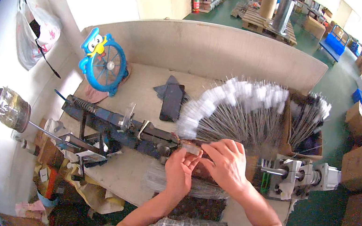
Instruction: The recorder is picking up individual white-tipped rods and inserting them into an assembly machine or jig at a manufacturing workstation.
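In the middle of the bench, my two hands meet at the right end of a long dark metal machine (pixel 140 130). A small pale, short piece (pixel 191 149) sits at that end. My left hand (pixel 180 169) is closed, its fingertips pinching this piece from below. My right hand (pixel 228 164) comes in from the right with thumb and fingers pinched by the piece's right end; what lies between them is too small to make out. Beyond my hands fans a large bundle of thin wire-stemmed brushes (pixel 244 104) with white ends. Beneath my wrists lies a bundle of thin wires (pixel 211 191).
A cardboard box (pixel 286 129) with more wire brushes stands right of the bundle. A motorised shaft unit (pixel 296 176) is at the right edge. At the back left are a blue duck-shaped fan (pixel 103 63) and a dark phone (pixel 172 102). A low board (pixel 209 51) borders the bench.
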Action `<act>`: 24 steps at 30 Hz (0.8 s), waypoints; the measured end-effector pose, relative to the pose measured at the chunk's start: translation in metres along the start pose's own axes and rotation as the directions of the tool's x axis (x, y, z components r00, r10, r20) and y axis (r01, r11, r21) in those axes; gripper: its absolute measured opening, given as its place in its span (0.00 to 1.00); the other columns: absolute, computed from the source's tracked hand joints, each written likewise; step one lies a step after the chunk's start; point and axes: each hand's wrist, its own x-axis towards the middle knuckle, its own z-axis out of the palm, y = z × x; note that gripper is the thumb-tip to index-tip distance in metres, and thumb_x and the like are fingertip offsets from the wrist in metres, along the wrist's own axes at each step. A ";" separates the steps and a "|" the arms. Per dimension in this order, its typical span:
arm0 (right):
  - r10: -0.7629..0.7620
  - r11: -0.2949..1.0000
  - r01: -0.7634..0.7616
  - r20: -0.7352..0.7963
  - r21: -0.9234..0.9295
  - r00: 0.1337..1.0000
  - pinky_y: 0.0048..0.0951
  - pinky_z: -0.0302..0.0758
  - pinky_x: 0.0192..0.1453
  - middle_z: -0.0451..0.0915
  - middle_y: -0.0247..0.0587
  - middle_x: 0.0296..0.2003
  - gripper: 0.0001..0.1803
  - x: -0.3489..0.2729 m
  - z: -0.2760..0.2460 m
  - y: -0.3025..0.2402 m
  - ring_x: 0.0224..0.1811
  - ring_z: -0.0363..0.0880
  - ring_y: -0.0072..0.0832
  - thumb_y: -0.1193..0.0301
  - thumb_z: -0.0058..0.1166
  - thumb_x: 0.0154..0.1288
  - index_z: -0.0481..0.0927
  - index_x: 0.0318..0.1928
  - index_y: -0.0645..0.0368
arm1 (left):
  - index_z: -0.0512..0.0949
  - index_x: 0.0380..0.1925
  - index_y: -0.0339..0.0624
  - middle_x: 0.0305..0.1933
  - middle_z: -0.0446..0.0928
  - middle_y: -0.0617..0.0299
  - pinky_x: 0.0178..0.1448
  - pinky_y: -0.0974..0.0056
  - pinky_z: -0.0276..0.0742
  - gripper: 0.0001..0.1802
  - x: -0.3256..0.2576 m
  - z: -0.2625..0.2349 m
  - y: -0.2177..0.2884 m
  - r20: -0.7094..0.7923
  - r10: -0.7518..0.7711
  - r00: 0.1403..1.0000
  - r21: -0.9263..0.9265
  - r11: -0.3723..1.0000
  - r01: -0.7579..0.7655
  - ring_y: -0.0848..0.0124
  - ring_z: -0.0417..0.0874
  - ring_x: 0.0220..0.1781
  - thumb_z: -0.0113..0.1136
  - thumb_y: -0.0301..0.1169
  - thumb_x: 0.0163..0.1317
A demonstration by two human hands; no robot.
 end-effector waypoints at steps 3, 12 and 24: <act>-0.024 0.998 0.030 0.101 -0.053 0.995 0.34 0.65 0.47 0.76 0.30 0.31 0.09 -0.012 0.008 0.008 0.40 0.72 0.31 0.69 0.57 0.47 0.79 0.33 0.53 | 0.71 0.42 0.38 0.41 0.75 0.56 0.52 0.58 0.74 0.21 -0.002 0.001 0.004 -0.067 -0.018 0.998 -0.104 0.994 0.010 0.64 0.78 0.44 0.43 0.45 0.66; -0.013 1.000 0.011 0.120 0.024 0.993 0.36 0.66 0.47 0.75 0.32 0.30 0.09 -0.021 -0.001 0.012 0.40 0.71 0.32 0.71 0.52 0.48 0.78 0.34 0.55 | 0.68 0.50 0.37 0.51 0.72 0.52 0.57 0.58 0.70 0.36 -0.013 0.003 0.014 0.014 -0.129 0.992 0.086 0.988 0.127 0.62 0.75 0.51 0.34 0.61 0.64; 0.064 0.993 -0.106 0.514 0.053 0.855 0.36 0.77 0.34 0.76 0.38 0.30 0.06 -0.099 0.025 0.029 0.35 0.78 0.36 0.68 0.52 0.54 0.77 0.32 0.56 | 0.75 0.41 0.43 0.40 0.78 0.61 0.44 0.66 0.71 0.13 -0.031 -0.113 0.065 -0.231 0.100 0.968 0.367 0.930 -0.008 0.70 0.77 0.40 0.54 0.38 0.61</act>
